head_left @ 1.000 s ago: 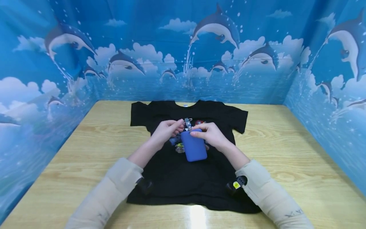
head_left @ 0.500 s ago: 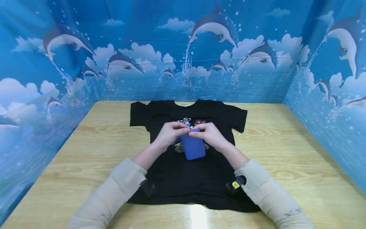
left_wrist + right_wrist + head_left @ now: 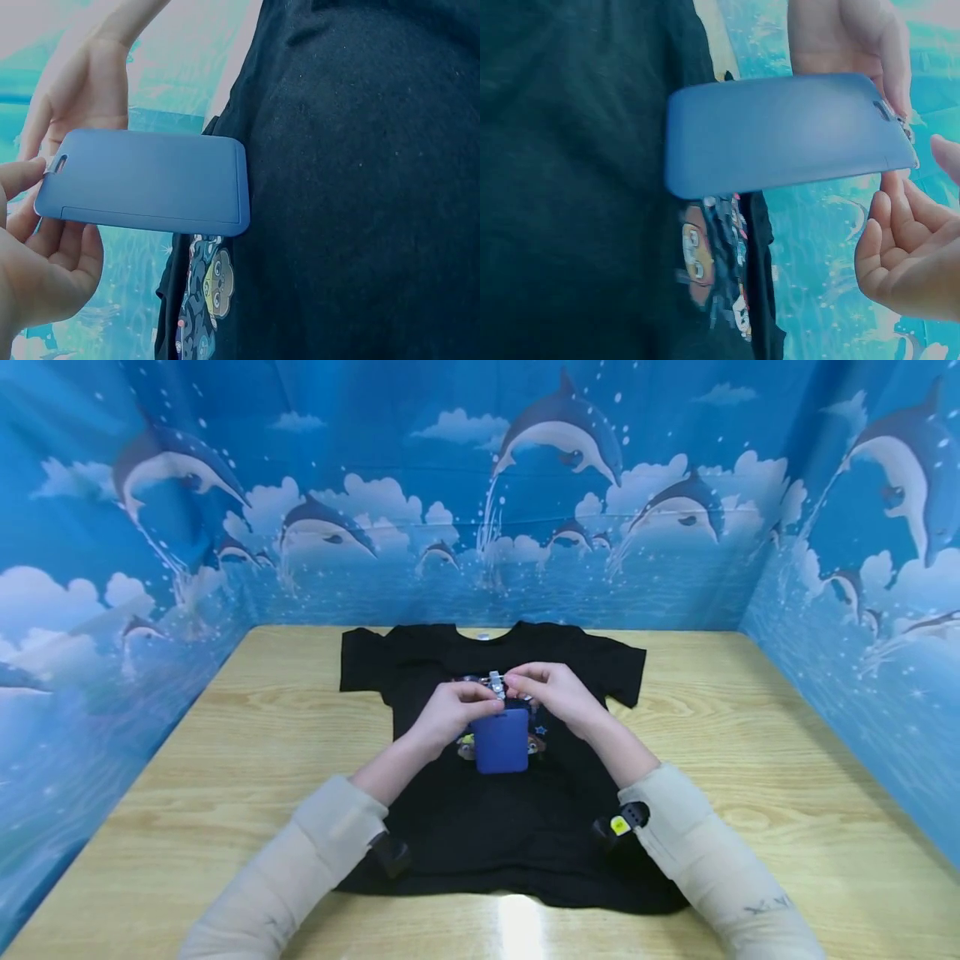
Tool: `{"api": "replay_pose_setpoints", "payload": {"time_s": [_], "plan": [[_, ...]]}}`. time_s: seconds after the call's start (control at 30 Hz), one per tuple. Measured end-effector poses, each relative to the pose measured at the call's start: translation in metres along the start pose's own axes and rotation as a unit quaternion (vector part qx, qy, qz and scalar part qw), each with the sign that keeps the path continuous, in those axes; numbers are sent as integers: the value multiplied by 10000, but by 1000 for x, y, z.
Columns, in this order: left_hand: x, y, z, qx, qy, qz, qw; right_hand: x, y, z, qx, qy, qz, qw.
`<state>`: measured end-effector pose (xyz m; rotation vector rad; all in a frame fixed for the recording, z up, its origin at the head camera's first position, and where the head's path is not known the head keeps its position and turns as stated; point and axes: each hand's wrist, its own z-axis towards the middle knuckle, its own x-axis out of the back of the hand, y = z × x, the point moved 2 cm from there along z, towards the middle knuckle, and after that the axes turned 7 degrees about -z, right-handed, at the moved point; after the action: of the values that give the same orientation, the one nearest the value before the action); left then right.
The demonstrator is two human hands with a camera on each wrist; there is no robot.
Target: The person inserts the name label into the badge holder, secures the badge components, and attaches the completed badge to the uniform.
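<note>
A flat blue badge holder (image 3: 501, 743) hangs over a black T-shirt (image 3: 480, 835) in the head view. Its slotted end carries a metal badge clip (image 3: 496, 683) with a pin across it. My left hand (image 3: 448, 717) pinches the clip's lower end, thumb and index finger right at the holder's slot. On the other side, my right hand (image 3: 561, 695) pinches the pin's right end between thumb and fingertip. Both wrist views show the blue holder broadside, and the clip is mostly hidden by fingers there.
The T-shirt lies spread on a wooden table (image 3: 750, 752), with a cartoon print (image 3: 467, 745) on its chest partly covered by the hands and holder. A blue dolphin-patterned curtain (image 3: 420, 568) stands around the back and sides.
My right hand has let go of the holder's top edge and moved up to the pin. My left hand has come from the pin's left side down to the clip's lower end. The holder now hangs straighter.
</note>
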<state>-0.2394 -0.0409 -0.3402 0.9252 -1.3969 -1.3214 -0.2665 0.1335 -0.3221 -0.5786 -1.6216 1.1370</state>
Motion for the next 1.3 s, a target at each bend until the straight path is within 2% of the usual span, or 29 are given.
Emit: {"api": "replay_pose_setpoints", "payload": {"time_s": [0.23, 0.53, 0.83, 0.87, 1.07, 1.3], "plan": [[-6, 4, 0, -238, -365, 50, 9990, 1, -4, 6, -88, -121, -73, 9999], [-8, 1, 2, -133, -514, 83, 9986, 0, -3, 3, -115, -55, 30, 9999], [-9, 9, 5, -278, -384, 186, 9987, 5, -12, 4, 166, 259, -71, 9995], [-9, 5, 8, -288, -342, 194, 9988, 5, -12, 4, 162, 293, -107, 9994], [-11, 3, 7, -332, -228, 310, 9987, 3, -11, 3, 144, 439, -266, 9986], [-13, 1, 10, -312, -189, 465, 9983, 4, -4, 8, 200, 425, -263, 9986]]}}
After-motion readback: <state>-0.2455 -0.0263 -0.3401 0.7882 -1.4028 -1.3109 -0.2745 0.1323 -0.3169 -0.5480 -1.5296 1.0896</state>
